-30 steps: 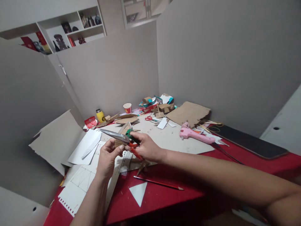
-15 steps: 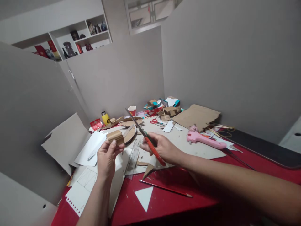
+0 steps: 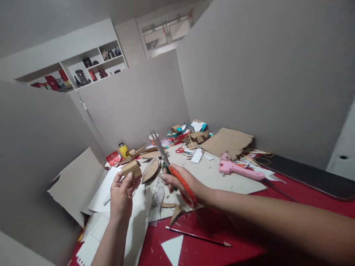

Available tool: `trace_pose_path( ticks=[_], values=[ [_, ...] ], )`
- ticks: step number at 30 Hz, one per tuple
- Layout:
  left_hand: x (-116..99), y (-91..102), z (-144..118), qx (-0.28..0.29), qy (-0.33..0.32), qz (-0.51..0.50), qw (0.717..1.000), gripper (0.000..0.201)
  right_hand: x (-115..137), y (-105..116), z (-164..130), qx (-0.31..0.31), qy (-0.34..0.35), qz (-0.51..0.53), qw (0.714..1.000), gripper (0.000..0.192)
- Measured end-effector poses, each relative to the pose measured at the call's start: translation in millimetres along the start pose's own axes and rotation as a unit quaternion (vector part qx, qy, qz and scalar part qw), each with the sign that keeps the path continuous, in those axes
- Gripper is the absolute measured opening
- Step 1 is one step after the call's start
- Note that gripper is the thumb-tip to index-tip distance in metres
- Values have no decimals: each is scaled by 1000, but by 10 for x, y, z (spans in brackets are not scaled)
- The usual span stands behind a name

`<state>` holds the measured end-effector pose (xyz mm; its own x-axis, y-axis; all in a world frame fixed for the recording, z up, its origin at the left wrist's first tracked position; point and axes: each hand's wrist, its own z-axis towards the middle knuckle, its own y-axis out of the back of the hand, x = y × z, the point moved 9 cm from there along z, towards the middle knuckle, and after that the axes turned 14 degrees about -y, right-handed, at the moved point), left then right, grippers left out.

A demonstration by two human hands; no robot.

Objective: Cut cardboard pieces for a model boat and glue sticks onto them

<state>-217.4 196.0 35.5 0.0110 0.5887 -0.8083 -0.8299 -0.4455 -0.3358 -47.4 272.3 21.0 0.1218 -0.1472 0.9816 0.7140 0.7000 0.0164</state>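
Between the thumb and fingers of my left hand (image 3: 122, 194) is a small curved piece of ribbed brown cardboard (image 3: 132, 170), raised above the table. My right hand (image 3: 188, 183) grips scissors with orange and green handles (image 3: 181, 181); their blades (image 3: 159, 147) point up and away, slightly parted, clear of the cardboard piece. Behind and between the hands lies a boat-shaped cardboard form (image 3: 151, 170). Under my right hand are a clear ruler (image 3: 157, 201) and brown cardboard offcuts (image 3: 175, 212).
A pink glue gun (image 3: 240, 168) with a cord rests at the right, near a brown cardboard sheet (image 3: 226, 142). A pencil (image 3: 198, 236) and white paper triangle (image 3: 173, 249) lie in front. Farther back are a yellow bottle (image 3: 123, 150), red scissors (image 3: 180, 150) and a paper cup (image 3: 153, 138).
The cardboard piece in my left hand has turned and shifted slightly left. The scissors have tilted more upright, and their blades have parted a little. The camera view has tipped upward.
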Motion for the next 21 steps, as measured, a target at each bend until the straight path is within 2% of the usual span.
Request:
trace_pose_path(
  ticks=[4,8,10,12,13,15,16,18,21],
  values=[
    [89,-121,-44,36,4,31,999,25,167,-1,135,-39,64,38,996,28],
    [189,-196,-61,91,-31,101,990,14,128,-22,264,-58,28,60,996,30],
    [219,-175,-97,92,-29,117,988,13,77,-45,256,-71,4,40,997,27],
    [250,-137,-166,82,-9,126,989,14,0,-87,205,-57,-20,42,997,25],
    [285,-138,-205,86,9,129,988,16,-35,-53,171,-75,-24,19,997,24],
    [391,-138,-249,86,40,125,988,22,-92,32,145,-103,-6,-61,993,19],
    [463,-133,-251,84,54,121,988,26,-129,53,165,-95,10,-92,991,19],
    [613,-166,-248,90,89,56,990,34,-217,118,226,-88,38,-91,991,14],
    [645,-199,-266,90,110,17,990,35,-325,180,257,-130,7,-111,985,14]
  ],
)
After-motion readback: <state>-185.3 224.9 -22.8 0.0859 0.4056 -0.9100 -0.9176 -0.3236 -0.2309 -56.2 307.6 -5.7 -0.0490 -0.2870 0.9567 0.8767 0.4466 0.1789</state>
